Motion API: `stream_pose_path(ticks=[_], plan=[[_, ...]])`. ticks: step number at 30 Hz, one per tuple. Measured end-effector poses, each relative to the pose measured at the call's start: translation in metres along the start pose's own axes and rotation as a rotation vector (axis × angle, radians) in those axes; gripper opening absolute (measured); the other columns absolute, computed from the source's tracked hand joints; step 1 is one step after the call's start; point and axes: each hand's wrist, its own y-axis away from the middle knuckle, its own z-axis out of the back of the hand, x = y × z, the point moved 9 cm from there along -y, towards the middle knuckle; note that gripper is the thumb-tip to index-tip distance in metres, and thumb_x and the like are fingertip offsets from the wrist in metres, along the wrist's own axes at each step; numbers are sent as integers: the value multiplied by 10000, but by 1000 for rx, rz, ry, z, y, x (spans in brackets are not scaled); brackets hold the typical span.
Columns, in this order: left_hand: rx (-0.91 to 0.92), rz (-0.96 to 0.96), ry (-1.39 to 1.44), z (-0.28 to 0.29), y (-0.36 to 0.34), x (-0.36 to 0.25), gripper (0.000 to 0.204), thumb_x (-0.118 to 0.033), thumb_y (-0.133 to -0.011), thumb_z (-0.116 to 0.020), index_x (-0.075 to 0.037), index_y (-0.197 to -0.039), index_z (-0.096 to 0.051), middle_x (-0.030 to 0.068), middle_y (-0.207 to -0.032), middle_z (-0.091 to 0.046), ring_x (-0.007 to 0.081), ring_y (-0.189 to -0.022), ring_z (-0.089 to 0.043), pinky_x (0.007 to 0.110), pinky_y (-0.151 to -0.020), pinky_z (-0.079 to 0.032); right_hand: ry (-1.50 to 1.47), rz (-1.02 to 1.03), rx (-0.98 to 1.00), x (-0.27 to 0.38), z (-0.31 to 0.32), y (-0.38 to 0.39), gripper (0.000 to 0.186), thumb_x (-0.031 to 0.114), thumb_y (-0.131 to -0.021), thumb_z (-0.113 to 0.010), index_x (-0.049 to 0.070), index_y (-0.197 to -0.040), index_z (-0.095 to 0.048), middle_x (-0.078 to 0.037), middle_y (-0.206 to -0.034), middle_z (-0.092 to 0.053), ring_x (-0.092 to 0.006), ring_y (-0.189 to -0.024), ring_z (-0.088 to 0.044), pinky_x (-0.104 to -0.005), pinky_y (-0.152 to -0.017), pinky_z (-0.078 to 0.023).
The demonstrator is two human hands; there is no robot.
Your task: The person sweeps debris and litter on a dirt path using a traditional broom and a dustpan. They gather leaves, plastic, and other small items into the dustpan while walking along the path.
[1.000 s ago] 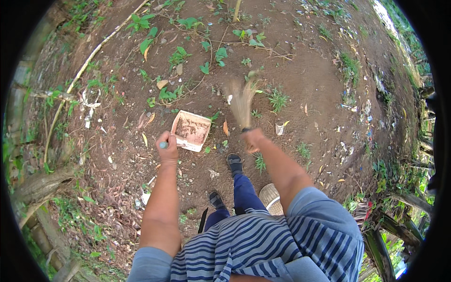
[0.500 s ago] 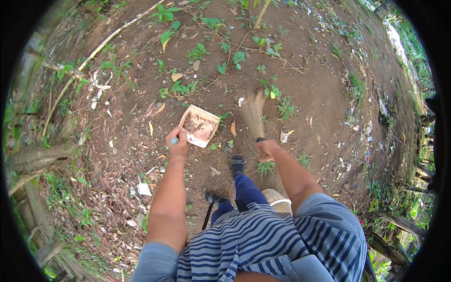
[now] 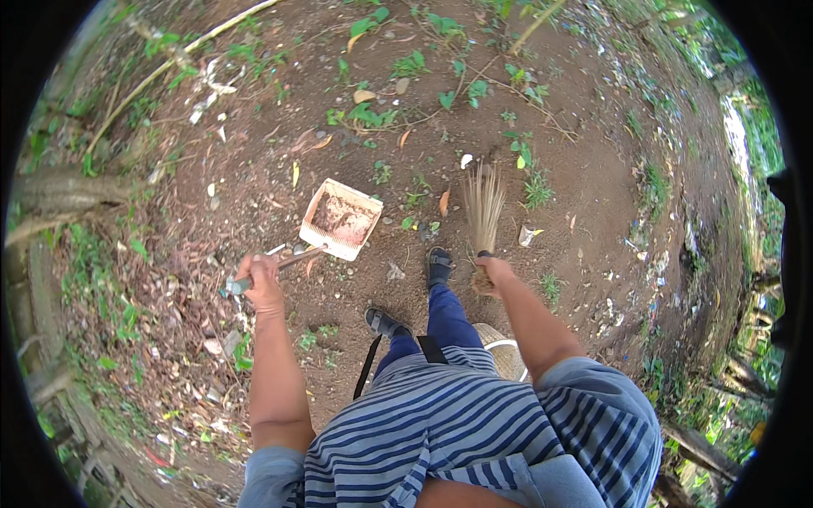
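Observation:
My left hand (image 3: 263, 282) is closed round the handle of a long-handled dustpan (image 3: 317, 223). Its pale orange pan, smeared with brown dirt inside, lies ahead and to the right of that hand, at the ground. The greenish end of the handle sticks out to the left of my fist. In my right hand (image 3: 494, 275) is a short broom (image 3: 483, 204) of thin straw-coloured bristles, gripped near its dark binding. The bristles fan out away from me over bare soil, close to a small white scrap (image 3: 467, 160). A brown leaf (image 3: 445, 201) lies between pan and broom.
A woven basket (image 3: 506, 360) with a white rim stands beside my right leg. Small green plants (image 3: 373, 117) and thin vines grow ahead. A long pale stick (image 3: 182, 55) crosses the upper left. Leaf litter and scraps cover the left side; a crumpled wrapper (image 3: 528, 235) lies right of the broom.
My left hand has moved left and back, the dustpan handle now slanting out to it; the pan has shifted slightly left. The broom, blurred before, now points more straight ahead. My view has turned somewhat.

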Motion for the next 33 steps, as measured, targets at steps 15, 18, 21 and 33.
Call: stream_pose_path(ticks=[15, 18, 21, 33], plan=[[-439, -1, 35, 301, 138, 19, 219, -92, -811, -474, -60, -616, -380, -6, -481, -348, 82, -414, -299, 236, -391, -250, 343, -57, 328, -87, -158, 81, 251, 236, -798, -552, 21, -893, -465, -132, -681, -547, -244, -525, -550, -372, -465, -471], [-517, 46, 83, 333, 165, 54, 213, -89, -803, -481, -58, -620, -377, -17, -478, -337, 66, -409, -287, 228, -391, -248, 228, -239, 282, -146, -225, 63, 258, 253, -803, -526, 14, -879, -463, -144, -686, -538, -262, -555, -545, -389, -506, -474], [-614, 68, -57, 343, 191, 57, 239, -76, -800, -451, -78, -586, -345, -33, -470, -316, 49, -406, -280, 217, -386, -226, 355, -350, 408, -214, -314, 67, 273, 247, -781, -554, 15, -891, -462, -152, -718, -528, -257, -628, -539, -382, -538, -475], [-580, 71, -322, 365, 212, 52, 239, -70, -750, -465, -26, -543, -353, -5, -508, -329, 71, -508, -286, 265, -437, -254, 505, -228, 523, -243, -366, 102, 230, 213, -791, -565, 51, -892, -437, -101, -719, -500, -233, -617, -528, -380, -537, -468]])
